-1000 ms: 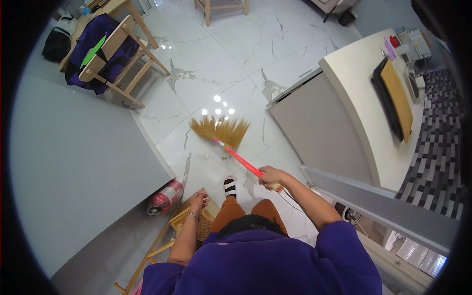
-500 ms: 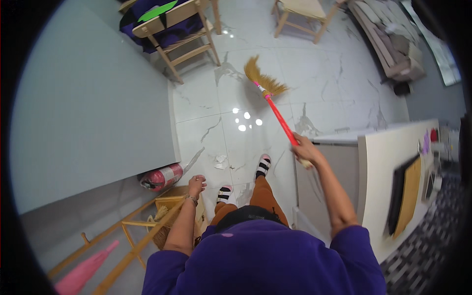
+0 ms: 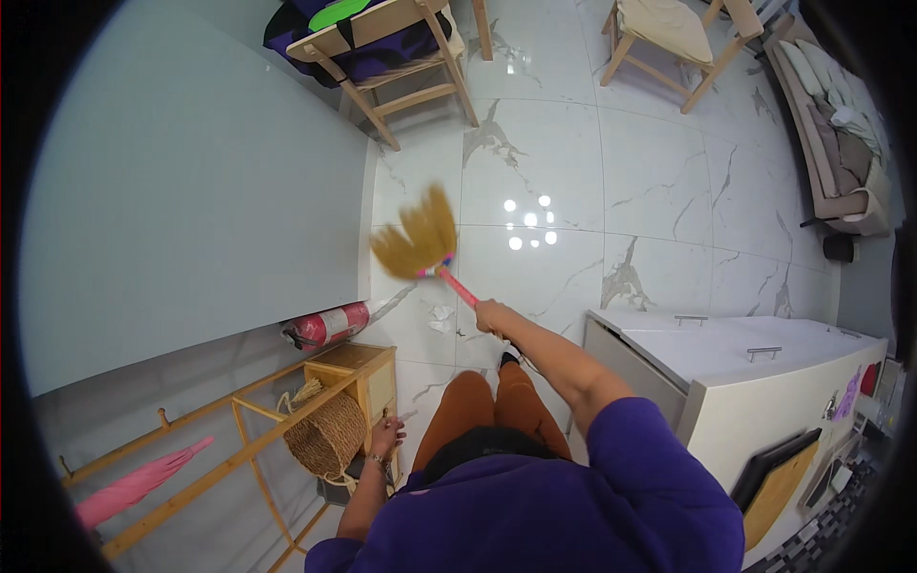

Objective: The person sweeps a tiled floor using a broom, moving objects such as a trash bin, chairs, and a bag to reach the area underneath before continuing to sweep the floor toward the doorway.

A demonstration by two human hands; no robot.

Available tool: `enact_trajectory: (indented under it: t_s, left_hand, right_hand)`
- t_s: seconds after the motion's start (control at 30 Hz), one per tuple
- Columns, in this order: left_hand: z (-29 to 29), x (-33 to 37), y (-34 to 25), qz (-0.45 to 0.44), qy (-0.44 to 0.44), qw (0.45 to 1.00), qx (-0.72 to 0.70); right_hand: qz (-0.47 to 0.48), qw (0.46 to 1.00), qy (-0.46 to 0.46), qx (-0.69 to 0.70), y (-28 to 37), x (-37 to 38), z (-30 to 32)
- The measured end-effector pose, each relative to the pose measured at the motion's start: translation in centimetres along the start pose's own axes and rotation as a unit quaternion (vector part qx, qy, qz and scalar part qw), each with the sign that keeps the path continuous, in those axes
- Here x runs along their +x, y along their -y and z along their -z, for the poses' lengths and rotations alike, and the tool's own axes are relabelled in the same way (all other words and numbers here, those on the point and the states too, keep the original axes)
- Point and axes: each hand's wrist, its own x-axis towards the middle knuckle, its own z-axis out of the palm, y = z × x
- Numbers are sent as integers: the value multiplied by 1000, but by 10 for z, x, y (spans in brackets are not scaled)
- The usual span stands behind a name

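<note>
My right hand (image 3: pixel 494 316) grips the pink handle of a straw broom (image 3: pixel 420 239). Its yellow bristles are blurred and sit over the white marble floor (image 3: pixel 573 172), next to the grey wall. A small piece of white crumpled litter (image 3: pixel 440 316) lies on the floor just below the broom head. My left hand (image 3: pixel 385 437) hangs low beside my leg, fingers apart, touching the edge of a wooden rack (image 3: pixel 358 372). A woven basket (image 3: pixel 328 435) hangs in that rack close to this hand.
A red fire extinguisher (image 3: pixel 330 325) lies on the floor by the wall. Wooden chairs (image 3: pixel 382 57) stand at the top, one with a cushion (image 3: pixel 669 29). A white cabinet (image 3: pixel 745 372) is at my right, a sofa (image 3: pixel 841 143) far right, a pink umbrella (image 3: pixel 134 485) lower left.
The view has turned. The broom head has swept from the open floor leftward to the wall near the fire extinguisher. My left hand stays by the wooden rack.
</note>
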Motion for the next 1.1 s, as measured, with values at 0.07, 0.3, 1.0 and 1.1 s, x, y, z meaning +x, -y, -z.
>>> enact_trajectory:
  t_s: [0.07,0.3,1.0,1.1]
  left_hand:
    - [3,-7,13,17,-10,1000,-8]
    - [-40,11,-15,-28,40,998,-36]
    - [-266,102,-513,-93,92,990,-53]
    - [-313,90,-595,-151,82,984,-55]
  right_hand:
    - [6,997,48,-61,12,-30,16]
    - [91,974,86,-189,29,-285,199]
    - [-161,925,-334,88,-210,-332,477]
    - [-136,843,-480,199,-266,-287,540]
